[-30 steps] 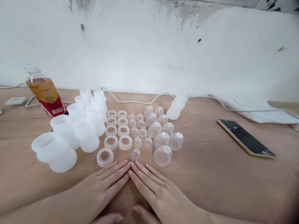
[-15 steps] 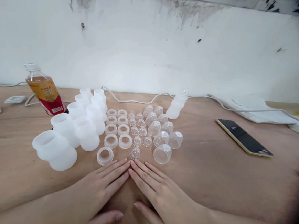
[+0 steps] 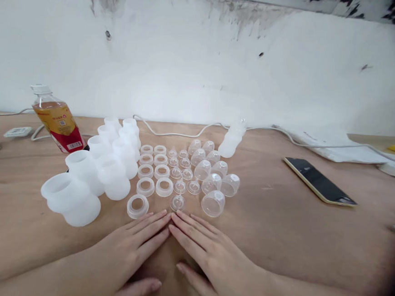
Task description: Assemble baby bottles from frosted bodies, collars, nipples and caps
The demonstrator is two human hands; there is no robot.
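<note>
My left hand (image 3: 138, 243) and my right hand (image 3: 209, 254) lie flat on the table, fingers stretched out and fingertips meeting in the middle. Neither holds anything. Just beyond the fingertips is a clear bottle nipple (image 3: 177, 203), the nearest of several in two columns. To its left sit rows of translucent screw rings (image 3: 137, 206). Frosted white baby bottle bodies (image 3: 73, 197) stand open-topped in two columns farther left. Right of the nipples are clear dome caps (image 3: 212, 203), also in columns. Behind the caps stands a baby bottle (image 3: 232, 139) with its top fitted.
A drink bottle (image 3: 59, 121) with a yellow and red label stands at the back left. A phone (image 3: 320, 181) lies on the right. A white cable (image 3: 178, 135) runs along the wall, past a white plastic bag (image 3: 324, 142) at the back right.
The view has shifted very slightly, so everything sits a touch farther left. My hands and the bottle parts have stayed where they were.
</note>
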